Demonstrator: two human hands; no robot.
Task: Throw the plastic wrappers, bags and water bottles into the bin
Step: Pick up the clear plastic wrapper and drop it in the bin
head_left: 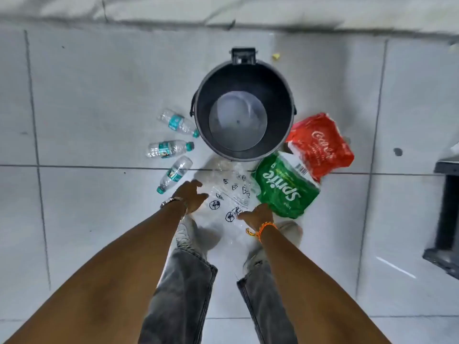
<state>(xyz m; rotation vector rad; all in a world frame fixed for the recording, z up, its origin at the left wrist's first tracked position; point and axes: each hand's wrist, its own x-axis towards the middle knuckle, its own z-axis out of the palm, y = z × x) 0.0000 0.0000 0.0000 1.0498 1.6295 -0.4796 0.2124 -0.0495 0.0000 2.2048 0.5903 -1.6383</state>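
A dark round bin (198, 112) stands open on the tiled floor, with nothing visible inside. In front of it lies a clear plastic bag (227, 192) printed with black symbols. My left hand (192, 196) reaches over the bag's left edge, fingers apart. My right hand (257, 216) rests at the bag's near right edge; whether it grips is unclear. A green Sprite wrapper (283, 192) and a red Coca-Cola wrapper (320, 145) lie right of the bin. Three clear water bottles with teal caps lie to its left (177, 123), (169, 148), (175, 173).
My legs in grey jeans and light shoes stand just behind the clear bag. A dark piece of furniture (447, 219) sits at the right edge. A small yellow scrap (275, 56) lies beyond the bin near the wall.
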